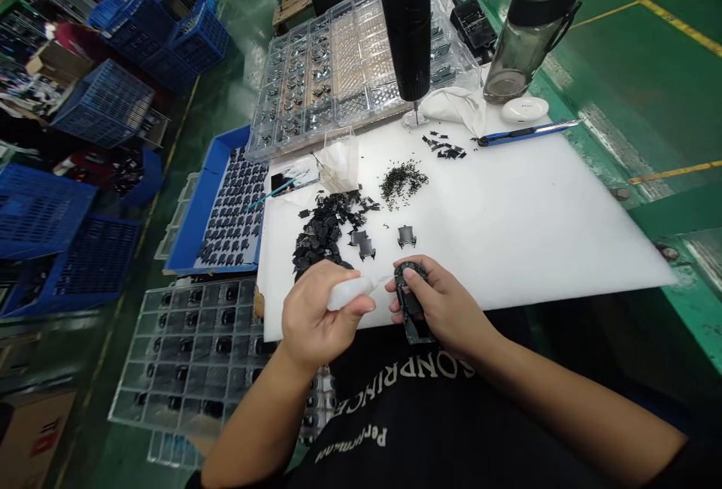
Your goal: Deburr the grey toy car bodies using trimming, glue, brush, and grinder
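Note:
My left hand (319,316) is wrapped round a small white squeeze bottle (350,292), its thin tip pointing right. That tip is at the edge of a black elongated part (411,301), which my right hand (437,297) grips near the front edge of the white board (524,233). Beyond my hands, a small black bracket-like piece (406,235) lies by itself, and similar pieces (364,244) lie to its left. A heap of black parts (321,229) spreads beside my left hand. Farther back is a scatter of tiny black bits (402,182).
An electric screwdriver (406,30) hangs over the board's back. Behind lies a clear compartment tray (327,60); at left, a blue tray (211,173) of black parts. A bottle (524,30), white case (524,109) and blue tweezers-like tool (524,133) occupy the back right.

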`<state>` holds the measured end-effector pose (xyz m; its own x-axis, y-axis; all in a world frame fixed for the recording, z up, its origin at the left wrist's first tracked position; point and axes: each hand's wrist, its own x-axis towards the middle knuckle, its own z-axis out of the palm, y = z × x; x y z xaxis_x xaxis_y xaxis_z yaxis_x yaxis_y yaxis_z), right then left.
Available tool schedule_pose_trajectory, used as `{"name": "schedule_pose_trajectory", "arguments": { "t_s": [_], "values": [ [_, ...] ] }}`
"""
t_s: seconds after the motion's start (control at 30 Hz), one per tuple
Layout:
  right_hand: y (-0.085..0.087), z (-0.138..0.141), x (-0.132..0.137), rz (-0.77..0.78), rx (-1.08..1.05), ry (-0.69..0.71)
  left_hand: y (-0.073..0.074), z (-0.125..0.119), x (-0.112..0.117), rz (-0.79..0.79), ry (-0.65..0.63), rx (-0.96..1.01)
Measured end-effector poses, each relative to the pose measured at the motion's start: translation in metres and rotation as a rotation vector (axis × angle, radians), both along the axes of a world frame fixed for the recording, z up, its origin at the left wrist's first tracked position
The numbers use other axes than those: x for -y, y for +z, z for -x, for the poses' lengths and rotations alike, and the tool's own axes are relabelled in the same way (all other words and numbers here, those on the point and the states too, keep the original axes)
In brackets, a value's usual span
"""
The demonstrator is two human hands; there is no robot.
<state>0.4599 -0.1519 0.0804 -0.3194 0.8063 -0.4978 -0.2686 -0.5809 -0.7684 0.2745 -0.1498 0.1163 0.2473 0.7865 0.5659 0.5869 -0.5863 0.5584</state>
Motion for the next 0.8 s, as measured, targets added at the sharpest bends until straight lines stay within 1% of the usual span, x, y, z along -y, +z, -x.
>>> {"name": "schedule_pose_trajectory", "arguments": {
  "t_s": [0.1,0.2,0.3,0.4,0.53,0.67,0.8],
  "values": [
    [-0.0025,0.0002,0.0004,0.004,-0.006,0.004,-0.0046,-0.0003,-0.0017,0.021,-0.027,-0.011],
    [-0.0045,0.0004,0.0007,0.007,-0.011,0.003,-0.0068,-0.0021,-0.0031,-0.001,-0.029,-0.031],
    [-0.0053,0.0005,0.0009,0.007,-0.019,-0.001,-0.0073,-0.0031,-0.0038,-0.023,-0.044,-0.052],
    [-0.0051,0.0005,0.0009,0.009,-0.027,-0.001,-0.0073,-0.0026,-0.0038,-0.01,-0.069,-0.051],
    [-0.0045,0.0003,0.0007,0.016,-0.034,-0.003,-0.0063,-0.0022,-0.0033,-0.019,-0.061,-0.051],
    [-0.0045,0.0002,0.0003,0.018,-0.029,0.003,-0.0052,-0.0025,-0.004,-0.006,-0.085,-0.045],
    [-0.005,0.0001,-0.0001,0.014,-0.027,0.008,-0.0077,-0.0005,-0.0033,-0.014,-0.09,-0.031]
  ]
}}
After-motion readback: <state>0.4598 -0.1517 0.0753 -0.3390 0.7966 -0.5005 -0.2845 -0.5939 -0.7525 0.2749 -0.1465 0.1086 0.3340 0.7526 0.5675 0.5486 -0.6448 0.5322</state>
